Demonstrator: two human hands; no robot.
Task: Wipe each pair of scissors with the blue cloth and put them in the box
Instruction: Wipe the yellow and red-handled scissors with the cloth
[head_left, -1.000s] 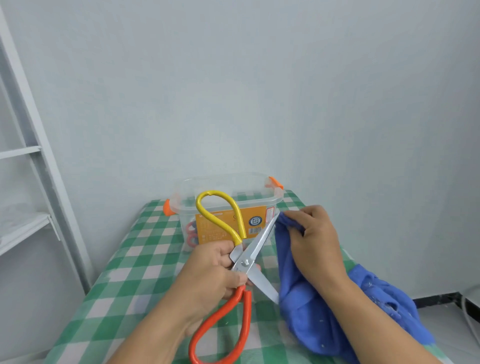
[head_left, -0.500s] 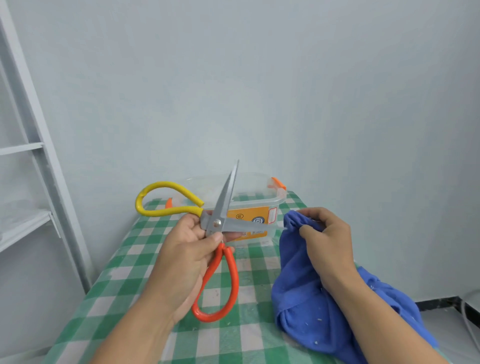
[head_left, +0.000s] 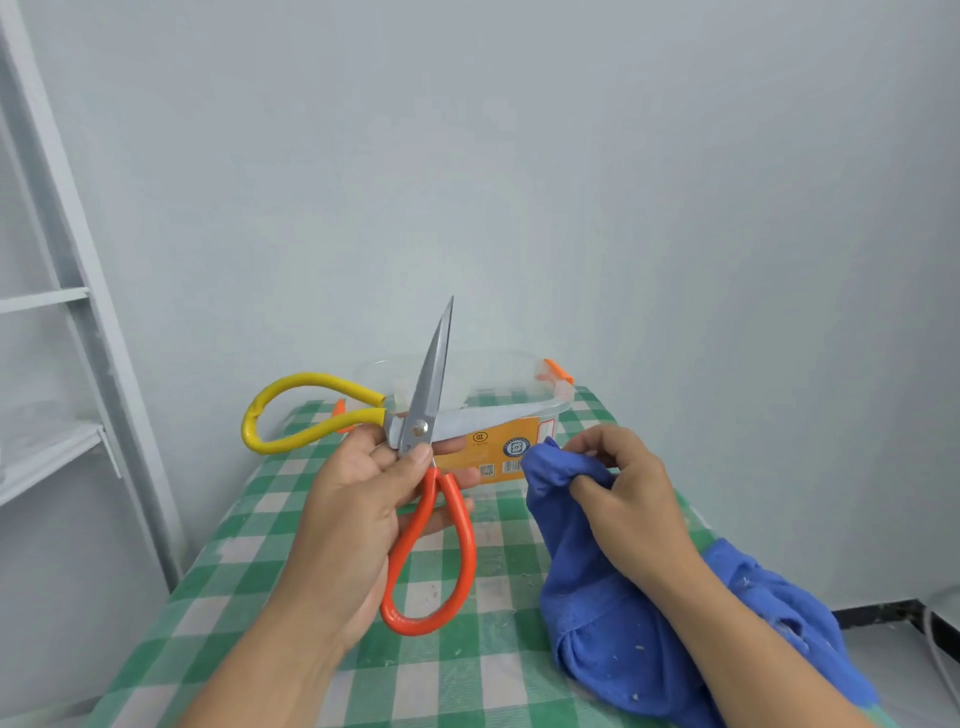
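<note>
Gripping the scissors (head_left: 422, 415) at their pivot, the left hand (head_left: 358, 504) holds them in the air above the bench (head_left: 260, 597), its thumb pressed just under the screw and its fingers (head_left: 453, 476) curled round behind the joint. The blades stand wide apart: one points almost straight up, the other runs to the right across the front of the box (head_left: 553, 397). The yellow handle loop sticks out to the left, and the orange loop hangs down toward the person, past the palm. The right hand (head_left: 628, 493) is beside it, fingers (head_left: 592, 483) curled and pinching a bunched tip of the blue cloth (head_left: 597, 618). That tip sits just below the end of the sideways blade; whether the two touch cannot be told. The rest of the cloth trails down under the right wrist and lies in a heap on the right side of the bench, flecked with pale bits. The box is clear plastic with orange clips and an orange label, and it stands at the far end of the bench, behind the scissors. A green and white checked cover lies over the bench. A pale shelf frame (head_left: 78, 312) stands to the left against the plain wall (head_left: 623, 182).
</note>
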